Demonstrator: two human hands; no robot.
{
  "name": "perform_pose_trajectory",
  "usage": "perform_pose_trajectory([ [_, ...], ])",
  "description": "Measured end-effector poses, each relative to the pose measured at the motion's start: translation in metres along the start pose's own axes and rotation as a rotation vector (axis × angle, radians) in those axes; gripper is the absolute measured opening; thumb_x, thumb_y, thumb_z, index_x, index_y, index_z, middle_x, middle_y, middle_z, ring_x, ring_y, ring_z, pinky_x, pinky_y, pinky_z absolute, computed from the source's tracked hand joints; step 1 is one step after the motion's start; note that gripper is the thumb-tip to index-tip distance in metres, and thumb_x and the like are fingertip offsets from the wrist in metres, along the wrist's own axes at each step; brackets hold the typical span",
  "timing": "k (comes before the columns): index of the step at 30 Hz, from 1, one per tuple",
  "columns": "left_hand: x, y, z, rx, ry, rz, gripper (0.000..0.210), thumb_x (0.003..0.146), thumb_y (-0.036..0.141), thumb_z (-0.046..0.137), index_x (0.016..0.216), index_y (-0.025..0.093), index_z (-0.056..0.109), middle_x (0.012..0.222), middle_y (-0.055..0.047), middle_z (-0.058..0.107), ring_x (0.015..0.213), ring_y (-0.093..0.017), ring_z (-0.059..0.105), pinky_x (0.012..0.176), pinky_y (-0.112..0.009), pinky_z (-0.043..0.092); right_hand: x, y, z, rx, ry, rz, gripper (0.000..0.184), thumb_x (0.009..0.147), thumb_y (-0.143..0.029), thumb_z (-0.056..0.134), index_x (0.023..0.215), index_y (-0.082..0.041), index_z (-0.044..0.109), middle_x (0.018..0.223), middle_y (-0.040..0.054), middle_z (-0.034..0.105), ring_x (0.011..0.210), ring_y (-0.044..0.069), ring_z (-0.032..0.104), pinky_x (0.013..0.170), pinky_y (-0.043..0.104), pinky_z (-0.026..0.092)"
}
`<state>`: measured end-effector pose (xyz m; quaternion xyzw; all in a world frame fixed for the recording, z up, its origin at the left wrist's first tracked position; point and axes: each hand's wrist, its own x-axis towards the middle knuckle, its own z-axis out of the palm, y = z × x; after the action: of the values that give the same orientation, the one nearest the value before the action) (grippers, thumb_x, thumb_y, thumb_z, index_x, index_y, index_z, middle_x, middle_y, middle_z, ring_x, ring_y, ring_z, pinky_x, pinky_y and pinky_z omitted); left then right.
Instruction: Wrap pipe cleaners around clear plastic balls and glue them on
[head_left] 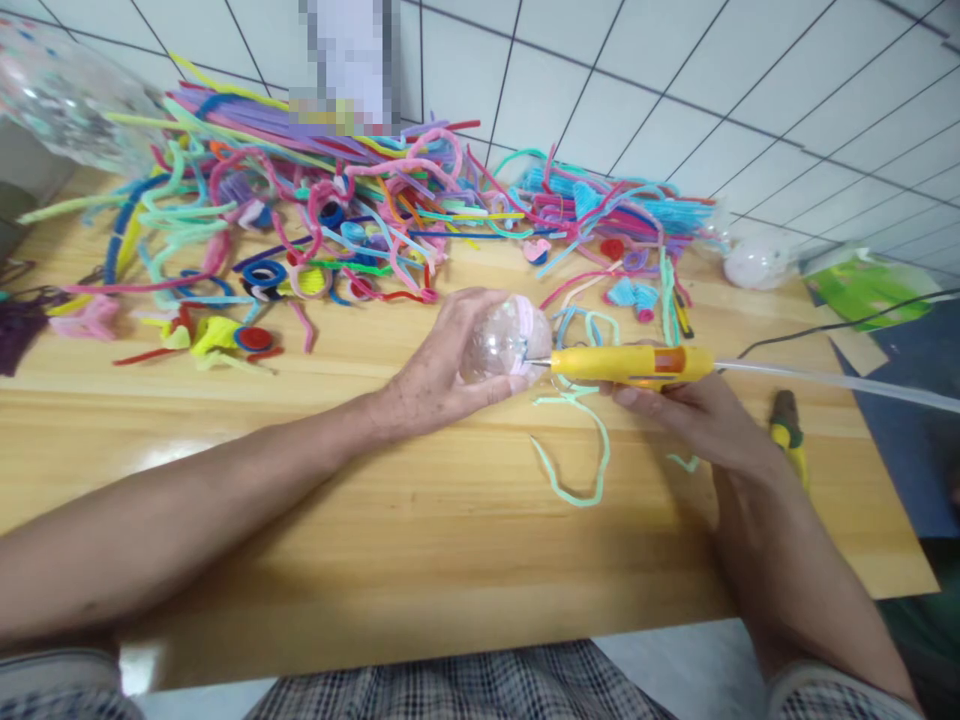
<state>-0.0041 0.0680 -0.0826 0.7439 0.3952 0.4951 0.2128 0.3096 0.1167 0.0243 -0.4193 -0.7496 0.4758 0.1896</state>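
Two hands: both bare, both occupied, held over one wooden table (337, 560);
Left hand (435, 375): cupped round one clear ball (491, 335), gripping from the left side with fingers curved over the far side and thumb along the near side;
Clear ball: one in the grasp, near the middle of the view and above the tabletop; wrapped by one pale lilac band on its right part;
Right hand (697, 415): closed round one yellow glue gun (615, 363), gripping from below and to the right;
Glue gun: one, pointing left with one metal nozzle at the ball's right side; touching or just short, cannot tell; one translucent rod (825, 379) out of the back;
Mint-green strips: one long bent strip (604, 460) just below the glue gun; one short scrap (683, 462) under the right forearm's side of the table;
Pliers (787, 435): one pair, yellow and green at the grips, lying to the right of the right hand;
Second ball (754, 262): one, whitish, well apart at the far right;
Green packet (870, 285): one, near the right edge, crossed by one black cord (795, 328);
Fuzzy stems (285, 175): dozens, many-coloured, heaped along the far side, too tangled to count;
Red disc (255, 339): one on a blue ring, at the near left of the heap
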Motion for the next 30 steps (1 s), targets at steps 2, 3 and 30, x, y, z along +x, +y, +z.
perform_pose_trajectory([
  [2,0.0003,0.0004,-0.0002,-0.004,-0.002,0.007,0.081,0.105,0.058,0.085,0.17,0.027,0.046,0.162,-0.018,0.059,0.154,-0.036,0.06,0.133,-0.055,0.053,-0.0001,-0.0001,-0.0006,-0.013,0.001,0.001,0.042,0.091,-0.068,0.09,0.092,-0.027,0.083,0.098,0.005,0.086,0.095,0.028,0.081,0.094,0.044,0.071],
  [3,0.0005,0.0005,-0.0003,-0.007,-0.004,0.012,0.082,0.105,0.057,0.085,0.17,0.028,0.046,0.162,-0.018,0.059,0.154,-0.036,0.06,0.133,-0.055,0.053,-0.0003,-0.0002,-0.0008,-0.019,0.001,0.005,0.043,0.092,-0.07,0.089,0.093,-0.027,0.084,0.099,0.0052,0.086,0.095,0.028,0.081,0.094,0.044,0.071],
  [30,0.0008,-0.0017,0.0017,-0.011,-0.001,0.012,0.082,0.106,0.067,0.08,0.17,0.029,0.046,0.162,-0.018,0.059,0.156,-0.036,0.058,0.134,-0.057,0.052,-0.0007,-0.0014,0.0,-0.059,0.018,0.023,0.054,0.087,-0.082,0.089,0.091,-0.028,0.085,0.094,0.0063,0.086,0.094,0.03,0.082,0.092,0.048,0.073],
])
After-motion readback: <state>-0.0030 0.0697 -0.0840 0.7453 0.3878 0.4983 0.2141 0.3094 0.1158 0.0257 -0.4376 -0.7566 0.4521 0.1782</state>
